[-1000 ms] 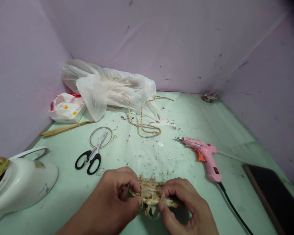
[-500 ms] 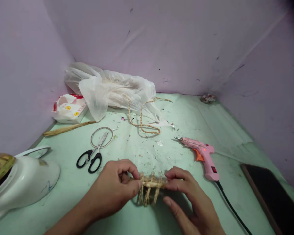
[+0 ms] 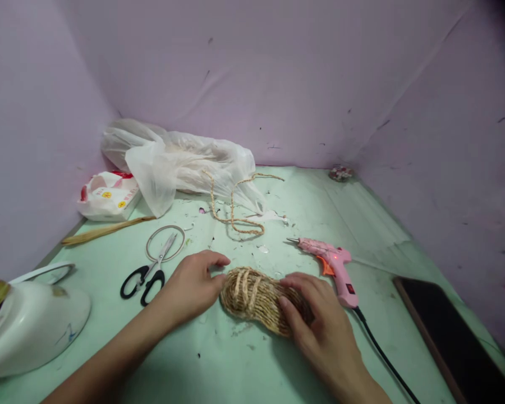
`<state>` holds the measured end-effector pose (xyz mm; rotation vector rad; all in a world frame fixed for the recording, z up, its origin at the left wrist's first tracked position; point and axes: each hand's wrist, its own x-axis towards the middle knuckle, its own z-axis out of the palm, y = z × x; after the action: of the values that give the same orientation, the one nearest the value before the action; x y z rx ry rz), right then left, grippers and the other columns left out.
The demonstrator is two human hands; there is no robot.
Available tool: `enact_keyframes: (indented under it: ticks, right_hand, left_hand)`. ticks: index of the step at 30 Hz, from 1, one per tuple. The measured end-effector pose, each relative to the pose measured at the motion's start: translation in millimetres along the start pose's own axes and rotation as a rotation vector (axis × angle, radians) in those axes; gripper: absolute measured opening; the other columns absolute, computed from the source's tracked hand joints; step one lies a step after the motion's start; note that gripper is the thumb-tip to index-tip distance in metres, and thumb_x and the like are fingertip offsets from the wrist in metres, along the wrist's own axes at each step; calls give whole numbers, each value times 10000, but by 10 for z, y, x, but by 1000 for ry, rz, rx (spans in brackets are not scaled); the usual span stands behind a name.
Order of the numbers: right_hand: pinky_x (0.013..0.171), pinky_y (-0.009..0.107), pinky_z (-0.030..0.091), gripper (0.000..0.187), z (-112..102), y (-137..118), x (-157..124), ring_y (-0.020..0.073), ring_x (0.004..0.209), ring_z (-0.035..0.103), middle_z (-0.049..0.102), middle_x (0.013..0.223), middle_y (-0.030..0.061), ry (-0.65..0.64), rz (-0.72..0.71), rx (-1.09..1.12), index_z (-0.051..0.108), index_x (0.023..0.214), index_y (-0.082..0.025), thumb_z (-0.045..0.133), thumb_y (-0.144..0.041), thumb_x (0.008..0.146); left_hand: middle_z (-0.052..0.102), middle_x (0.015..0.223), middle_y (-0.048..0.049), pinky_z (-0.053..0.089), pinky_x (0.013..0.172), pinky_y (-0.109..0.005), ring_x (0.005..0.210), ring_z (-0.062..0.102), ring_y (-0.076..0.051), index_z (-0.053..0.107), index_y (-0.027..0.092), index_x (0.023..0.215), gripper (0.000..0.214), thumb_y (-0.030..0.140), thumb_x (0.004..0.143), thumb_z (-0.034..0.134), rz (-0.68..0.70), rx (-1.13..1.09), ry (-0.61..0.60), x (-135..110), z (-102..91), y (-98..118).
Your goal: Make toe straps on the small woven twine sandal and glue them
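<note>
A small slipper woven from jute rope [image 3: 252, 298] lies flat on the green table cover, sole down, with three rope straps across its front. My left hand [image 3: 191, 285] rests against its left end, fingers loosely stretched and touching the toe. My right hand [image 3: 315, 321] lies over its right end, fingers spread and pressing on the weave. Neither hand grips it.
A pink glue gun [image 3: 330, 265] with a lit red lamp and black cord lies right of the slipper. Scissors [image 3: 149, 270] and a metal ring are to the left. Loose rope [image 3: 235, 207], a plastic bag [image 3: 180, 163], a white packet [image 3: 107, 196], a white appliance [image 3: 29, 320] and a dark slab [image 3: 450, 331] surround them.
The rope piece was held up on edge between both hands' pinched fingers. Now it lies flat on the table, and both hands have opened and rest on its ends.
</note>
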<state>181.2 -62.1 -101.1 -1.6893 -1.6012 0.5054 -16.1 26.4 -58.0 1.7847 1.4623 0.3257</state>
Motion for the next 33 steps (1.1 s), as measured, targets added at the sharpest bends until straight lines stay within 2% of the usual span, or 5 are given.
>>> enact_keyframes:
  ticks: [3,10,24,28,33]
  right_hand:
    - [724,361,454,135,-10,0,31,219,863,546,602,915,75,28,-145,-77,607,907,-201,507,-211,817]
    - [655,364,445,213,60,-66,105,214,781,524,587,860,79,-89,-190,-150,562,1013,-179,493,-158,812]
    - [684,360,484,260,257,28,89,220,848,526,531,928,86,25,-211,-22,533,1044,-208,476,-145,798]
    - [754,401,495,434,182,100,59,255,954,518,507,1039,120,45,-223,-126,434,1211,-197,518,-183,785]
    - [787,392,495,436,115,96,126,259,1002,523,492,1091,121,14,-270,-122,440,1197,-207,521,-190,769]
  left_hand:
    - [649,900,-38,413,665,-292,719,556,-174,641,206,964,275,231,723,511,120,123,66,2,43,-56]
    - [611,919,-25,420,765,-284,838,560,-171,642,221,932,228,168,755,508,303,62,-34,86,171,-55]
    - [600,860,-9,387,725,-267,795,544,-167,635,230,837,159,187,748,511,219,33,-85,74,154,-36]
    - [610,808,-5,370,619,-262,671,534,-161,621,237,926,239,279,695,576,26,29,-129,-4,123,-63]
    - [510,590,33,324,533,-236,579,489,-145,575,191,752,93,222,682,522,-105,-75,-163,-81,166,-46]
